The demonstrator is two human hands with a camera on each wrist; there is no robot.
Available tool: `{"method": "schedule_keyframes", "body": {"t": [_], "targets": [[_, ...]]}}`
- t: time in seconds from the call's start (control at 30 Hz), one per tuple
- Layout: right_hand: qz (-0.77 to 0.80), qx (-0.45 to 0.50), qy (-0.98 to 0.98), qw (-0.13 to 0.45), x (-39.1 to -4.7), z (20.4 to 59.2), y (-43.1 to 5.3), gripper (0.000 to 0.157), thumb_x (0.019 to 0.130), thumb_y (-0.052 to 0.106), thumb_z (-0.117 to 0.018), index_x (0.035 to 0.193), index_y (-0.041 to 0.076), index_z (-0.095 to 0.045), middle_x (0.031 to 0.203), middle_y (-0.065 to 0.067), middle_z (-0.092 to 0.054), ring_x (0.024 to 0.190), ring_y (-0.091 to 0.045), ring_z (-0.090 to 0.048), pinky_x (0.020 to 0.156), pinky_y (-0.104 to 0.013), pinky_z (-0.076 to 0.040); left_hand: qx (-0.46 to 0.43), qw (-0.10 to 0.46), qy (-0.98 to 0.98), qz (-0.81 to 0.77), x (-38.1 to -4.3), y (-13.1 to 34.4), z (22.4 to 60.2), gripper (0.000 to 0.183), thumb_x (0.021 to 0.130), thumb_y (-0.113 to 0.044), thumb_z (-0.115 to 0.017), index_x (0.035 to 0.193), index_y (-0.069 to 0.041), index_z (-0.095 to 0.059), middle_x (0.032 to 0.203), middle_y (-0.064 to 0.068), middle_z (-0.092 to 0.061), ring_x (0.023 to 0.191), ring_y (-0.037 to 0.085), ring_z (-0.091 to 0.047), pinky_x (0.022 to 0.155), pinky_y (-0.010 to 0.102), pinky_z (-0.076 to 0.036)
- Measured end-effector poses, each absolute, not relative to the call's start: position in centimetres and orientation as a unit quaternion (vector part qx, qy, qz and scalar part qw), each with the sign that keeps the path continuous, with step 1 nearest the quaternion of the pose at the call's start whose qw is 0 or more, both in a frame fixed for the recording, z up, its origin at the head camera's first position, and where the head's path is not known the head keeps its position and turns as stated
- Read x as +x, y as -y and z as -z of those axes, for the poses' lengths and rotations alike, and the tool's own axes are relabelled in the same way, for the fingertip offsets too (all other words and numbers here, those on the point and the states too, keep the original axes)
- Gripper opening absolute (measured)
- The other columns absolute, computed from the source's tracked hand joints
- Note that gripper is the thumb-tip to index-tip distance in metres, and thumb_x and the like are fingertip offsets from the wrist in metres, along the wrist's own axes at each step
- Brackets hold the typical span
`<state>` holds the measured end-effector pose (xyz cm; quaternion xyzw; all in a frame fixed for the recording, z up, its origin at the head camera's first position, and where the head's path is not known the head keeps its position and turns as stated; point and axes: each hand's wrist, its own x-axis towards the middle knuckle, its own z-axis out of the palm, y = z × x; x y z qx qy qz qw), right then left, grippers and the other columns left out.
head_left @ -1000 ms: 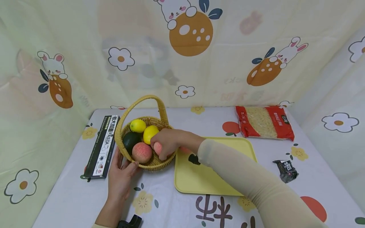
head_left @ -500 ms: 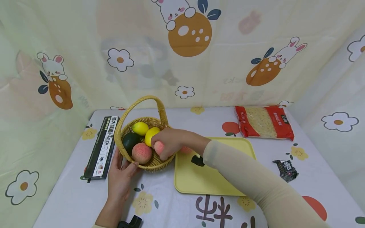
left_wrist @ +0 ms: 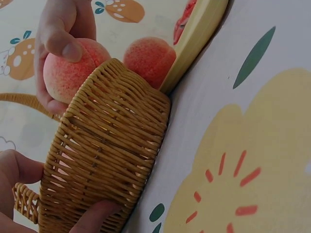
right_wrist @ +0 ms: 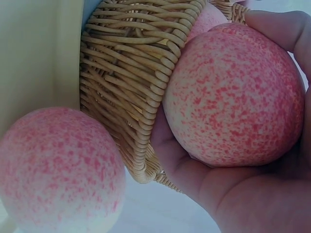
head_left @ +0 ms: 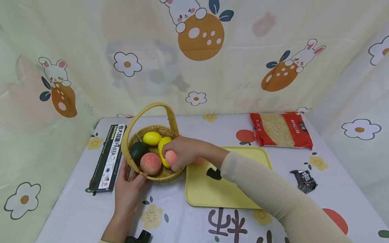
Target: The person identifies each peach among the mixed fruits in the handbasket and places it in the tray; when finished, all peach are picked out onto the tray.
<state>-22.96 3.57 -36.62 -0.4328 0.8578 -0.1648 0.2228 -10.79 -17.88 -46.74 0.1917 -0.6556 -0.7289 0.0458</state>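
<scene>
At the right rim of a wicker basket [head_left: 164,178], my right hand [head_left: 186,152] grips a pink peach [right_wrist: 238,97] between thumb and fingers. My left hand [head_left: 129,187] holds the basket's near-left side, thumb at the rim in the head view. Inside lie a second peach [head_left: 151,164], a dark green avocado [head_left: 138,152] and two lemons [head_left: 152,138], one partly hidden by my right hand. Another peach [right_wrist: 63,170] sits just outside the basket on the yellow tray [head_left: 225,192]; in the head view my right wrist mostly covers it.
A black pasta box [head_left: 107,158] lies left of the basket. At the back right is a red bag of pale grain [head_left: 281,130]. A small black packet [head_left: 305,181] lies right of the tray. A patterned curtain [head_left: 194,81] hangs behind the table.
Inside the basket, one lemon has rolled to the right and the other has shifted towards the near side, by my right hand. The right hand has moved slightly right with its peach.
</scene>
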Motion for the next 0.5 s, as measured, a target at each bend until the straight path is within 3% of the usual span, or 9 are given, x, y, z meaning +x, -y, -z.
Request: {"method": "schedule_keyframes", "body": {"t": [0.5], "targets": [[0.225,-0.421,-0.855,0.202,-22.2,36.9,-4.8,0.043,0.078,0.020,-0.080,0.120,0.017,-0.070,0.104,0.005,-0.068,0.090,-0.015,-0.062,0.076,-0.025,-0.054,0.194,0.041,0.655,0.729,-10.8,17.9,47.0,0.103,0.094,-0.002,-0.068,0.166,-0.051,-0.013,0.178,-0.012,-0.016,0.157,0.022,-0.038,0.099,0.026,-0.059]]}}
